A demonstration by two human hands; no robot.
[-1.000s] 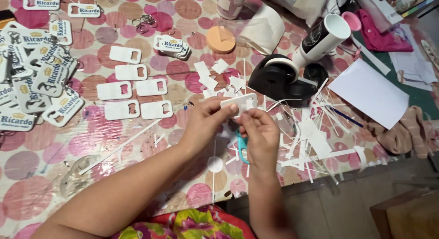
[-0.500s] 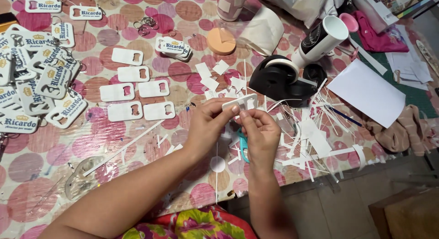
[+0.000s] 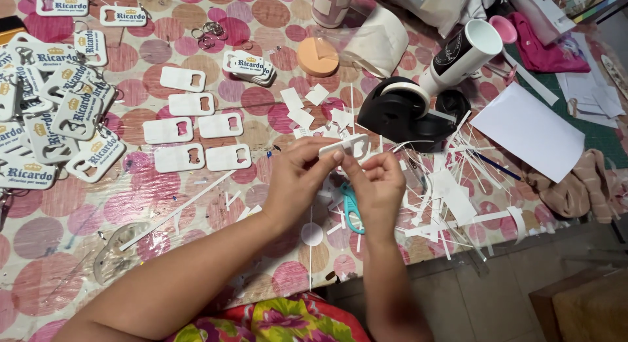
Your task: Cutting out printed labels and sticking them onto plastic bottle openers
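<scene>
White plastic tag (image 3: 345,145), flat, rounded oblong, held level above the table's (image 3: 52,250) near edge, my left hand (image 3: 302,178) pinching its left end, my right hand (image 3: 374,185) fingertips closed on its underside, teal scissors (image 3: 351,210) beneath.

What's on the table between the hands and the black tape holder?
In the head view, loose white paper strips and scraps litter the dotted tablecloth between the hands' white tag and the black tape dispenser.
</scene>
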